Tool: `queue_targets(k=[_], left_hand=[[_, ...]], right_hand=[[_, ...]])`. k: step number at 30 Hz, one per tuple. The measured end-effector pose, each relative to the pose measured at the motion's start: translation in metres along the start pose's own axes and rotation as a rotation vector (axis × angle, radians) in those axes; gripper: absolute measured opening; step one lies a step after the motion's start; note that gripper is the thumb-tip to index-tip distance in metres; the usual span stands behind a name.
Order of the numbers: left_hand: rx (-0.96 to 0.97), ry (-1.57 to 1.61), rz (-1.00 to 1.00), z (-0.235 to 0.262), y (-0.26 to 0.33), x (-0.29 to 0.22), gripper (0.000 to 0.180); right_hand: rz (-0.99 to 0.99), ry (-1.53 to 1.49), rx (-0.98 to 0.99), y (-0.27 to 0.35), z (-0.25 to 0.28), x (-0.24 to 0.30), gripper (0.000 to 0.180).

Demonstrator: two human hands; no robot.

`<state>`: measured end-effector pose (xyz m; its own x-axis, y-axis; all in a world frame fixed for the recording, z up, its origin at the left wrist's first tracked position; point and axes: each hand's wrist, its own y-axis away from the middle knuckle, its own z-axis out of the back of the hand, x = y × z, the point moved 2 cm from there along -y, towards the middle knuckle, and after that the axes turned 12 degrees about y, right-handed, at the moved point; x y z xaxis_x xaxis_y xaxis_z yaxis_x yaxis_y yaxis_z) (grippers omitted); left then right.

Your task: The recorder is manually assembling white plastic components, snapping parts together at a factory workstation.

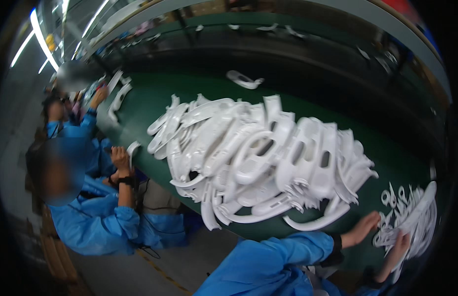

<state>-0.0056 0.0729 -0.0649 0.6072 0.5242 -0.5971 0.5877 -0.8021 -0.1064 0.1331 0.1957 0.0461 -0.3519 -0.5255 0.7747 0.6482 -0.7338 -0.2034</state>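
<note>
My left hand (361, 230) reaches in from the lower edge, fingers stretched out against the near-left edge of a pile of thin white plastic pieces (417, 237). My right hand (398, 249) is at the front of that pile, its fingers closed at the lower end of a long curved white plastic housing (422, 203) that slants up across the pieces. Its fingertips are partly blurred. To the left of my hands lies a large heap of white plastic housings (258, 158), many with oval slots and some with grille holes.
The heap rests on a green worktable (140, 123). A lone white housing (244, 80) lies behind it. Co-workers in blue sit along the left side; the nearer one's hand (121, 160) is by a small white part. A shelf rail (308, 6) crosses above.
</note>
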Motion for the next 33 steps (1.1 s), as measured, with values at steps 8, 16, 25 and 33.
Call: queue_targets(k=[8,16,25,33], left_hand=[[0.01,-0.713,0.065,-0.074,0.043,-0.083,0.024],[0.667,-1.472,0.517,-0.075,0.035,-0.121,0.018],[0.431,-1.678,-0.086,-0.053,0.055,-0.092,0.029],[0.571,-1.54,0.08,-0.052,0.058,-0.11,0.012]], right_hand=[[0.239,0.164,0.213,0.114,-0.05,0.076,0.024],[-0.317,-0.159,0.102,0.112,-0.009,-0.006,0.036],[-0.47,-0.599,0.14,0.118,-0.024,-0.009,0.014],[-0.475,-0.754,0.231,0.115,-0.078,0.02,0.013]])
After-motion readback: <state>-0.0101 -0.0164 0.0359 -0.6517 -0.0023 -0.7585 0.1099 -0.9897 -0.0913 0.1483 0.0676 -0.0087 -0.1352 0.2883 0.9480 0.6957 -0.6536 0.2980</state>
